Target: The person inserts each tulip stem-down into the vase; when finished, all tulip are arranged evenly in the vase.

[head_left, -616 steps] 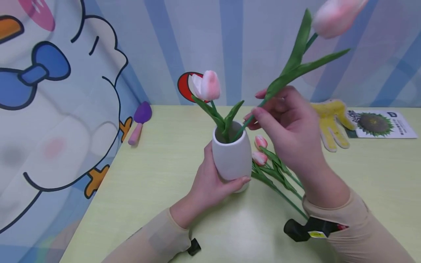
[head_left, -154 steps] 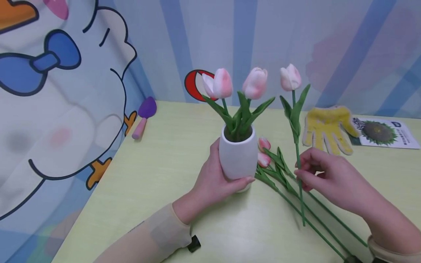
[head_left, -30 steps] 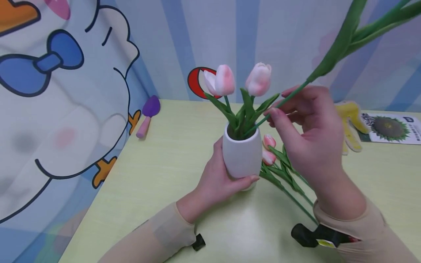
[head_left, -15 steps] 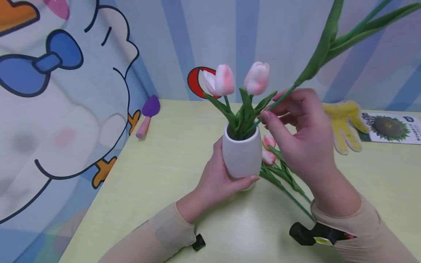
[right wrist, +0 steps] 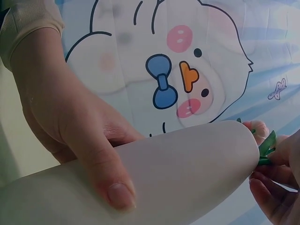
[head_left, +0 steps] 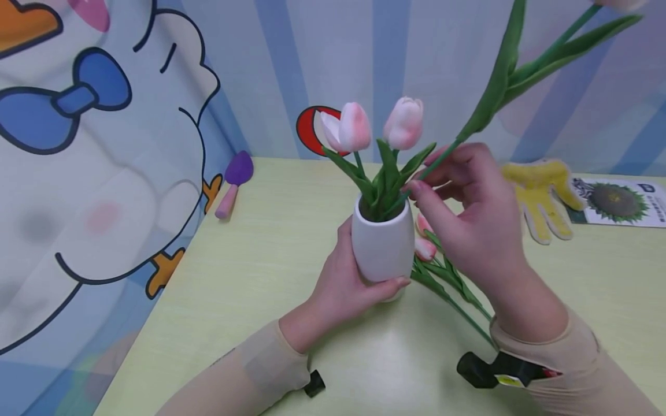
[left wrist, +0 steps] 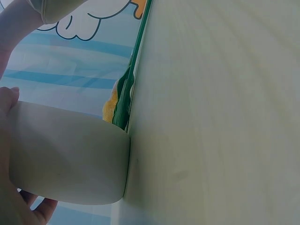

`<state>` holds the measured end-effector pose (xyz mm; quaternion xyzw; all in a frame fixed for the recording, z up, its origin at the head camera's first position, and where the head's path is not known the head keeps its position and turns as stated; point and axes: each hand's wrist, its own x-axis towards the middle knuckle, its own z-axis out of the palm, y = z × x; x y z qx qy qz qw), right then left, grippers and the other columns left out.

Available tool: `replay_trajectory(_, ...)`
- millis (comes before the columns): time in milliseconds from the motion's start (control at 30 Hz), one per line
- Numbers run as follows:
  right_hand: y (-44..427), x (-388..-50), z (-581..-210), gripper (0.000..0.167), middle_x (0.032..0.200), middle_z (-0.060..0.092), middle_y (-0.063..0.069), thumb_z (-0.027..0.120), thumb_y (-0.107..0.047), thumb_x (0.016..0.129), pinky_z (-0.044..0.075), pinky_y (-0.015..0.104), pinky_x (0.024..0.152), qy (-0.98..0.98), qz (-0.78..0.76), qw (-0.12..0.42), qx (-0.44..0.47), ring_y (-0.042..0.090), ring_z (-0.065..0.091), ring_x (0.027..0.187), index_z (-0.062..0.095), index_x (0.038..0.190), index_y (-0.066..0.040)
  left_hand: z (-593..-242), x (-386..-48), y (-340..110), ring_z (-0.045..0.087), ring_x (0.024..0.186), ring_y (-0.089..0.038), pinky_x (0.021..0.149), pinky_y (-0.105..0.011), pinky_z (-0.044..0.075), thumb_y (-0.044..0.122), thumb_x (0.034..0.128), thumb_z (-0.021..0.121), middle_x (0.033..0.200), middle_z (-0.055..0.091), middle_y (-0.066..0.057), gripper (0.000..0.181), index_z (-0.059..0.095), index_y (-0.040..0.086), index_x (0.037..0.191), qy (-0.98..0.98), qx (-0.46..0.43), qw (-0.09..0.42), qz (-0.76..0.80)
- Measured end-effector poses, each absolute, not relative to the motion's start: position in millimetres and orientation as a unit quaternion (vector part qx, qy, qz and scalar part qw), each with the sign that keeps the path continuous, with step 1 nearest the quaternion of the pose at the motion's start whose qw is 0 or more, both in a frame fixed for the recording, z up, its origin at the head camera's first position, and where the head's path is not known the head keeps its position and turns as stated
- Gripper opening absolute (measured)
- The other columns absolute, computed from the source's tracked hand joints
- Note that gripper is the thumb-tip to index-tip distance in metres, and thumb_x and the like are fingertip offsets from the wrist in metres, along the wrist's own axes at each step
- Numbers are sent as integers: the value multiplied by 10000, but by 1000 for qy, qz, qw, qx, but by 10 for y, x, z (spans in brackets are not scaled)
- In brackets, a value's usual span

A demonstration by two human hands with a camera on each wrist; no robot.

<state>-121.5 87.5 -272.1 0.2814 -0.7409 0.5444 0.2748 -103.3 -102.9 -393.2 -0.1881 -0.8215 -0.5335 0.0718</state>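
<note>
A white vase (head_left: 382, 248) stands on the table, and my left hand (head_left: 343, 283) grips it round its lower part. Two pink tulips (head_left: 404, 124) with green leaves rise from its mouth. With thumb and fingers, my right hand (head_left: 468, 214) pinches the green stem of another tulip (head_left: 481, 110). That stem slants down into the vase's mouth, its flower partly cut off at the top edge. In the right wrist view the right fingers (right wrist: 276, 187) hold the stem close to the rim. In the left wrist view the vase (left wrist: 70, 154) hides part of the left hand.
Several loose tulips (head_left: 426, 249) lie on the table right of the vase, partly behind my right arm. A yellow glove (head_left: 543, 193) and a seed packet (head_left: 619, 202) lie at the back right. A purple-and-pink toy trowel (head_left: 234, 185) rests at the back left, near the printed backdrop.
Since a second ago, my right hand has moved left and the tulip's stem has slid deeper into the vase. Earlier, that hand held a tulip upright right of the vase. The left hand keeps its grip.
</note>
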Motion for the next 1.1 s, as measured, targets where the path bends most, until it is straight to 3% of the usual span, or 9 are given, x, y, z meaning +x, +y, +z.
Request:
replay_trajectory(267, 866, -1210, -2717, 262, 969, 691, 109, 726, 97, 882, 558, 177, 729, -750, 540, 267, 275, 70, 683, 861, 537, 1061, 127, -3932, -1032, -1029, 555, 1251, -131, 998, -447, 537, 328, 759, 927, 1421, 501, 81, 1148, 143, 334, 1599, -819, -185, 66, -539)
replay_trajectory(567, 851, -1219, -2727, 173, 941, 696, 26, 715, 74, 894, 546, 175, 711, -740, 572, 254, 248, 86, 672, 828, 610, 1030, 94, -3941, -1034, -1031, 550, 1255, -134, 1003, -447, 535, 321, 764, 925, 1422, 496, 80, 1151, 135, 329, 1601, -820, -186, 65, -537)
replay_trajectory(800, 834, -1270, -2763, 75, 905, 693, -117, 706, 52, 913, 552, 191, 705, -726, 597, 237, 244, 109, 667, 792, 668, 972, 78, -3923, -1030, -1020, 557, 1240, -122, 999, -442, 533, 310, 756, 931, 1417, 507, 88, 1144, 153, 342, 1595, -816, -182, 65, -545)
replay_trajectory(1100, 829, -1283, -2787, 65, 834, 686, -98, 691, 5, 949, 556, 192, 684, -730, 592, 239, 242, 105, 666, 710, 689, 934, 69, -3915, -1022, -1012, 558, 1227, -101, 998, -441, 529, 298, 756, 932, 1407, 513, 102, 1134, 165, 356, 1589, -815, -180, 64, -547)
